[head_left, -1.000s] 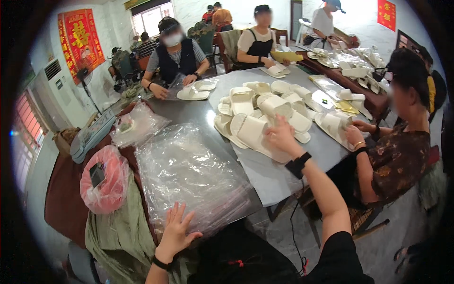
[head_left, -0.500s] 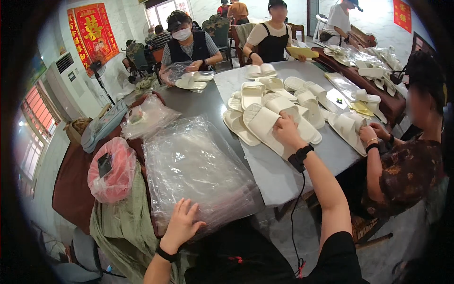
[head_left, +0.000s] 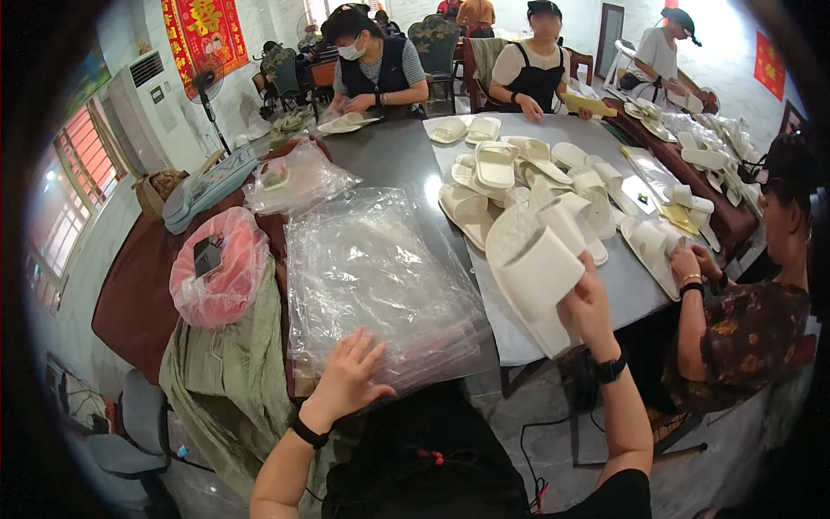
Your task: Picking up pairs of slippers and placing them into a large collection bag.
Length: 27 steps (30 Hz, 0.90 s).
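A cream slipper is lifted over the near edge of the table, toe end tilted toward me. My right hand grips it from the right side, near its strap. Flat on the near edge of a stack of clear plastic bags rests my left hand, fingers spread, holding nothing. Behind the raised slipper lies a pile of similar cream slippers on the pale sheet covering the table. Part of the pile is hidden by the slipper I hold.
Left of the bags stands a pink plastic-lined container with a phone on it, beside green cloth. A co-worker at the right handles another slipper. Two people sit across the table. More bags lie beyond the stack.
My right hand has picked a slipper off the pile and brought it nearer to me. My left hand stays on the bags. The view has shifted slightly.
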### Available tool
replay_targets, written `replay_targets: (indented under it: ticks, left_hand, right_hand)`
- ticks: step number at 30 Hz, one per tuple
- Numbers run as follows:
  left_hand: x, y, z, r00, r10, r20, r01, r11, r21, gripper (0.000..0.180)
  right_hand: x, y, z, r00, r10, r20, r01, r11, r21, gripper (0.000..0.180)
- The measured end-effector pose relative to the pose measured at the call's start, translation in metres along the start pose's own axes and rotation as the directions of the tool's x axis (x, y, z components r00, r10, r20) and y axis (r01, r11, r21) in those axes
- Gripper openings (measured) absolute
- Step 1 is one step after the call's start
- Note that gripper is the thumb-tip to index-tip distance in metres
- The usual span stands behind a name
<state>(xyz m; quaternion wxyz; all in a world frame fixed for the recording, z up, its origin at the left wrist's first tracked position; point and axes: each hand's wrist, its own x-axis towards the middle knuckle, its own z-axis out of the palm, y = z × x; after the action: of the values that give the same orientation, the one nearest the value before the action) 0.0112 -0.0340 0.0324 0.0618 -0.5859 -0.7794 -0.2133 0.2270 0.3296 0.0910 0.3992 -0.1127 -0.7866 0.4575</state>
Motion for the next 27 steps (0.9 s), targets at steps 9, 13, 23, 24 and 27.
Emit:
replay_targets:
  ticks: [9,13,23,24,27]
  left_hand:
    - [-0.014,0.002,-0.001,0.987,0.025,0.159,-0.05,0.986,0.159,0.066]
    - [-0.015,0.005,-0.01,0.995,0.026,0.093,-0.031,0.998,0.061,0.047]
    - [-0.007,0.008,-0.015,0.999,-0.008,0.039,0.012,0.996,-0.087,0.038]
    - [-0.006,0.012,-0.016,0.999,-0.009,0.044,0.013,0.996,-0.086,0.038]
    - [-0.006,0.015,-0.011,0.994,0.002,0.113,0.001,1.0,-0.026,0.043]
  right_hand:
    - [-0.063,-0.008,0.004,0.989,0.062,0.131,-0.072,0.995,0.073,0.034]
    - [-0.067,-0.006,-0.001,0.981,0.122,0.149,-0.136,0.987,0.087,0.036]
    - [-0.08,-0.013,-0.005,0.988,0.103,0.113,-0.113,0.989,0.094,0.035]
    - [-0.08,-0.016,-0.005,0.988,0.107,0.112,-0.118,0.988,0.097,0.035]
    - [-0.081,-0.022,-0.005,0.987,0.109,0.114,-0.117,0.991,0.063,0.036]
